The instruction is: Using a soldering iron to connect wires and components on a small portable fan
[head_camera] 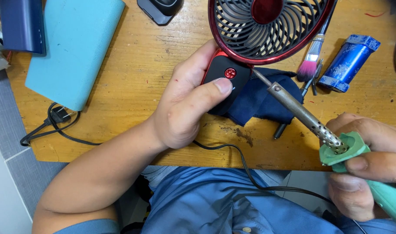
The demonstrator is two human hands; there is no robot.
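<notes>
The left hand (187, 108) is closed around the base of a small red and black fan (250, 39), with the thumb pressing on its front face just beside the round red button, so the fan stays steady on the wooden worktop (133, 78). The right hand (367, 164) grips the green handle of a soldering iron (310, 117), near the front edge of the worktop at the right. Its metal shaft points up and to the left, and the tip reaches the place where the base meets the round grille; it seems that the fan is held firm for this contact. Under the base lies a dark blue cloth (261, 102), probably to protect the wood. Near the back right corner are a blue battery pack (347, 63) and a small brush (313, 54) with pink bristles. A light blue foam block (74, 47) lies at the back left, and a black cord (55, 125) hangs over the front edge.
</notes>
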